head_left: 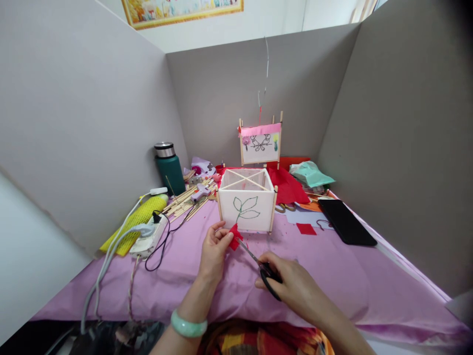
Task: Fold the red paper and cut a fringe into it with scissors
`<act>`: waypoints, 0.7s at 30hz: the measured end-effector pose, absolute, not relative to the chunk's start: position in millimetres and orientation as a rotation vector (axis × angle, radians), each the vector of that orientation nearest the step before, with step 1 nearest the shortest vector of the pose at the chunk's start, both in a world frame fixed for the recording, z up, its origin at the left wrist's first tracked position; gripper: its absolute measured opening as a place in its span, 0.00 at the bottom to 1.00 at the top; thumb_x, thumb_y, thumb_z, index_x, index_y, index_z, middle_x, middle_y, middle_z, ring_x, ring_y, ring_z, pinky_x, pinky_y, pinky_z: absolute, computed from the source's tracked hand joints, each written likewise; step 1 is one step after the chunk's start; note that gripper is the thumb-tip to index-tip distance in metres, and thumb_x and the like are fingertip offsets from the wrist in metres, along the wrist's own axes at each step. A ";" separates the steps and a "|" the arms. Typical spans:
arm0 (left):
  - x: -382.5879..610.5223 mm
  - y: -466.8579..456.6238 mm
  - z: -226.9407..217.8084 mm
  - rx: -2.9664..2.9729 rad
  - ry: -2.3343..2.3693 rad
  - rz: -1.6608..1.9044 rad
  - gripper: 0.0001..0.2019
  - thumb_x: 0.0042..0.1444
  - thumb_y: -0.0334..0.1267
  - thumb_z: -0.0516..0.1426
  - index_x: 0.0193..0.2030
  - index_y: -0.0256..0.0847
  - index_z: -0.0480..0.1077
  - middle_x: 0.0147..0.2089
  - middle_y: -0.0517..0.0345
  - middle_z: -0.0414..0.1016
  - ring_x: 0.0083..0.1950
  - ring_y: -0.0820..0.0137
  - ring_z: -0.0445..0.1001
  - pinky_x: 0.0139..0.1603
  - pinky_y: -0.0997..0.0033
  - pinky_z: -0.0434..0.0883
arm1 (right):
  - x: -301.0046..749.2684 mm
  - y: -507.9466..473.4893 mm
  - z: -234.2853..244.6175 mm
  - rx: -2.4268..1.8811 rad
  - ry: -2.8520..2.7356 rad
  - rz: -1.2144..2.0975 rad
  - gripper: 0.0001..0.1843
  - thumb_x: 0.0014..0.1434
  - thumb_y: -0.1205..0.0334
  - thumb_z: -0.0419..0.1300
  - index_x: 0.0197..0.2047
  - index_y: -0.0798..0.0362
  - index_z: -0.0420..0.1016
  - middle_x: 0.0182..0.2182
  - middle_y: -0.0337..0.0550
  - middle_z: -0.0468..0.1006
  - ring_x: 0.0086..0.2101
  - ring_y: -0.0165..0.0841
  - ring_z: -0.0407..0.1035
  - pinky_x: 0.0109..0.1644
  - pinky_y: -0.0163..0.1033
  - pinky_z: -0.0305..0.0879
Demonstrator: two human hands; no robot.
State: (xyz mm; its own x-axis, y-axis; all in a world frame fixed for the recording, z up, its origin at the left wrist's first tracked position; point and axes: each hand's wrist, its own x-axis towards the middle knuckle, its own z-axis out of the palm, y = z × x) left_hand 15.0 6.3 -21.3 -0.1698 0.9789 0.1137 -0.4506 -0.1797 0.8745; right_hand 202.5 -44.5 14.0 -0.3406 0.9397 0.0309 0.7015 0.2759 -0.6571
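Note:
Between the thumb and fingers of my left hand [215,249] is a small piece of red paper [235,237]. My right hand [286,278] grips a pair of scissors [271,282] with black handles, and the blade tips meet the edge of the red paper. Just behind my hands stands a white box-shaped lantern [246,209] with wooden corner sticks, crossed sticks over its top and a green leaf drawing on its front. A red square of paper [306,229] lies to the right on the cloth.
A glue gun [200,192] rests on wooden sticks [185,203] at the left, near a green bottle [170,170] and a power strip [148,240] with cables. A second lantern [260,148] hangs behind. A black phone or tablet [347,222] lies right. Grey panels [258,74] enclose the table.

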 end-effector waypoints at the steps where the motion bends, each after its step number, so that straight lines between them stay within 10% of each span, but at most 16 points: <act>1: 14.9 6.5 -21.4 0.875 0.858 1.616 0.21 0.46 0.35 0.65 0.47 0.41 0.64 0.31 0.65 0.72 0.29 0.76 0.72 0.33 0.76 0.66 | 204.0 -46.3 15.6 -1.477 -2.140 0.784 0.08 0.53 0.55 0.60 0.36 0.46 0.72 0.28 0.35 0.78 0.29 0.34 0.70 0.31 0.33 0.56; 16: 16.0 4.7 -16.9 0.863 0.890 1.583 0.22 0.44 0.37 0.66 0.47 0.40 0.65 0.32 0.64 0.72 0.30 0.75 0.73 0.32 0.76 0.68 | 247.7 -35.6 25.1 -1.431 -2.276 0.733 0.36 0.47 0.67 0.59 0.61 0.47 0.63 0.57 0.46 0.69 0.54 0.40 0.62 0.56 0.42 0.56; 21: 16.2 1.8 -12.3 0.856 0.899 1.571 0.24 0.43 0.37 0.67 0.47 0.40 0.66 0.31 0.65 0.72 0.29 0.76 0.73 0.32 0.77 0.69 | 243.9 -28.0 18.8 -1.735 -2.239 0.252 0.22 0.53 0.68 0.58 0.52 0.49 0.71 0.42 0.47 0.79 0.42 0.40 0.70 0.45 0.40 0.57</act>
